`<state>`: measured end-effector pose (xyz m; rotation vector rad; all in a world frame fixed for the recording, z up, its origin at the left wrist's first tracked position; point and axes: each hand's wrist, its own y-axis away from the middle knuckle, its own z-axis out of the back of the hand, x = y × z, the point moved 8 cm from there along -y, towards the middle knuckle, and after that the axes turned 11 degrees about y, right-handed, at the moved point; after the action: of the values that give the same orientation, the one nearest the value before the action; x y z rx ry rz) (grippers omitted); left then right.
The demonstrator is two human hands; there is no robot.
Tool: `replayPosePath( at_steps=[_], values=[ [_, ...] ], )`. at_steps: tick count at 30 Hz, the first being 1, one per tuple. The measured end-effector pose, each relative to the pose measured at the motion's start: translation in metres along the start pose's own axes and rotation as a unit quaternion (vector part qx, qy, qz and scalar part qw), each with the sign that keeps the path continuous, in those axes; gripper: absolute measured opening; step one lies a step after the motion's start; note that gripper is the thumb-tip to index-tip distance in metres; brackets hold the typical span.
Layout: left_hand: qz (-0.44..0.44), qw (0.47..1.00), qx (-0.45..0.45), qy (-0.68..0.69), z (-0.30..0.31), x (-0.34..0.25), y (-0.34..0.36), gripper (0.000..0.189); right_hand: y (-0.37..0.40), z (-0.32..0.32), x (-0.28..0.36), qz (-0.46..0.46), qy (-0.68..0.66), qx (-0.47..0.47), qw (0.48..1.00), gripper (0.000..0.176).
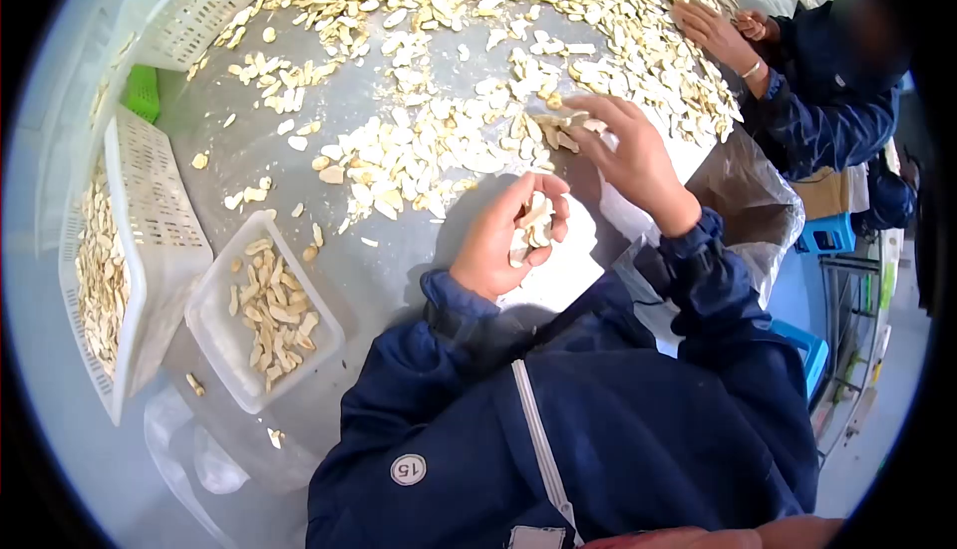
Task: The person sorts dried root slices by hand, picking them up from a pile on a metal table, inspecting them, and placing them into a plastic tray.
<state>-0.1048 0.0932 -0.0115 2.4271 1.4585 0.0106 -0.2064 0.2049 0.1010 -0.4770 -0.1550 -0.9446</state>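
In the head view, a white tub (pixel 221 335) stands on a grey table (pixel 209 115) and holds a small batch of pale slices (pixel 274 310). To the right of the tub and a little beyond it, the left hand (pixel 498 235) is half curled, its fingers bent round a few slices that rest against the palm. Farther right of the tub and beyond the left hand, the right hand (pixel 628 155) has its thumb and fingers drawn nearly together, with some slices between the tips; how many cannot be told. The two hands are apart.

Loose slices are scattered beyond the tub and to its right, thickening into a wide heap at the far side of the table. Just left of the tub, a white basket (pixel 164 220) full of slices stands tilted; well beyond the tub is another white basket (pixel 174 25), with a green object (pixel 142 92) near it. Far to the right of the tub hangs a clear plastic bag (pixel 743 195), and past it a co-worker in a dark blue sleeve (pixel 832 130) has one hand (pixel 713 35) at the heap.
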Motion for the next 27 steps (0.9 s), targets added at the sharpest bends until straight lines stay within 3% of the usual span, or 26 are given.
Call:
replayPosePath(
  at_steps=[3,4,7,10,11,12,15,16,17,19,20,23,24,25,27],
  values=[
    [0.015,0.999,0.036,0.027,-0.001,-0.002,0.002,0.031,-0.007,-0.024,0.006,0.122,0.06,-0.005,0.991,0.029],
    [0.016,0.999,0.035,0.028,-0.002,-0.003,0.003,0.03,-0.011,-0.031,-0.001,0.121,0.049,0.023,0.991,0.027],
    [0.019,0.998,0.037,0.036,-0.005,-0.002,0.005,0.029,-0.018,-0.01,-0.047,-0.062,0.117,0.039,0.99,0.028],
    [0.026,0.998,0.054,0.034,-0.008,-0.001,0.002,0.03,-0.015,0.0,-0.049,-0.08,-0.021,0.044,0.996,0.032],
    [0.026,0.998,0.055,0.034,-0.008,-0.001,0.003,0.03,-0.015,0.0,-0.046,-0.084,-0.067,0.046,0.993,0.032],
    [0.025,0.998,0.055,0.034,-0.008,-0.002,0.003,0.03,-0.015,0.012,-0.04,-0.036,0.078,-0.026,0.996,0.026],
    [0.029,0.998,0.053,0.022,-0.008,-0.001,0.003,0.031,-0.015,-0.006,-0.035,-0.085,0.079,0.018,0.993,0.02],
    [0.028,0.998,0.051,0.019,-0.008,-0.001,0.003,0.031,-0.015,-0.018,-0.026,-0.061,0.047,0.034,0.996,0.018],
    [0.028,0.998,0.049,0.016,-0.008,-0.001,0.003,0.031,-0.014,-0.02,-0.006,-0.001,0.108,0.011,0.994,0.016],
    [0.029,0.998,0.046,0.013,-0.008,-0.001,0.004,0.03,-0.015,-0.034,0.002,0.01,0.13,0.033,0.991,0.015],
    [0.03,0.998,0.044,0.014,-0.008,-0.001,0.004,0.03,-0.014,-0.035,0.005,0.012,0.109,0.029,0.993,0.014],
    [0.03,0.999,0.035,0.013,-0.008,-0.001,0.005,0.03,0.002,-0.034,0.008,0.05,0.019,0.144,0.988,0.013],
    [0.032,0.999,0.032,0.012,-0.008,-0.001,0.005,0.03,0.008,-0.023,0.001,0.047,-0.023,0.124,0.991,0.014],
    [0.032,0.999,0.034,0.009,-0.009,-0.002,0.004,0.03,0.012,-0.009,-0.014,0.032,-0.031,0.069,0.997,0.02],
    [0.036,0.999,0.032,0.005,-0.008,-0.001,0.005,0.03,0.021,0.018,-0.06,-0.103,0.026,0.023,0.994,0.023]
  ],
)
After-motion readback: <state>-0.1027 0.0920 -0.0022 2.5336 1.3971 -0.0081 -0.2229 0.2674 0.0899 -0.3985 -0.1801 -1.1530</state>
